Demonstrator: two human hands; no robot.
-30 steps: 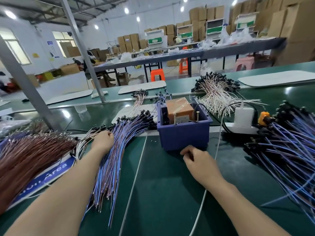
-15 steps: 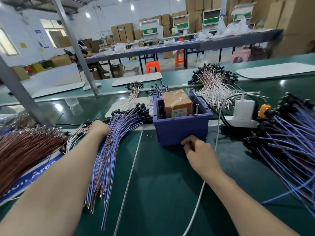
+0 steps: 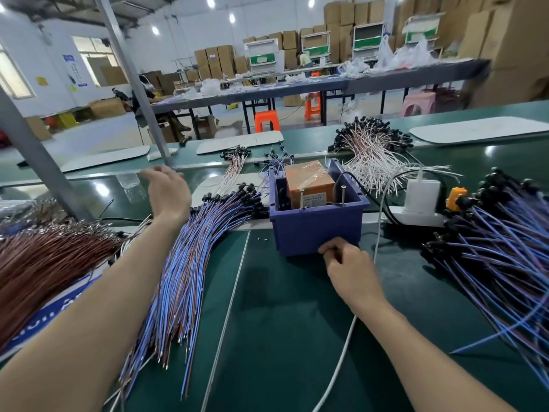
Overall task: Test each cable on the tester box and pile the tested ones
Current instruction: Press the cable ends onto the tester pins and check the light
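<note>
Two bare hands. Left hand (image 3: pixel 169 193) hangs loose-fingered and empty over the far end of the left cable pile (image 3: pixel 190 263). Right hand (image 3: pixel 347 263) is curled against the near wall of the tester box (image 3: pixel 316 230); whether it pinches anything, cannot tell. The left pile runs lengthwise from the box's left wall toward the table's (image 3: pixel 282 322) near edge. The right cable pile (image 3: pixel 505 263) lies well right, nearer the right hand.

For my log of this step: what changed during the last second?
The left hand lifted off the blue cable pile, up and away, and is now open, holding nothing. The right hand stayed at the box front, fingers curled; box and pile look unmoved.
</note>
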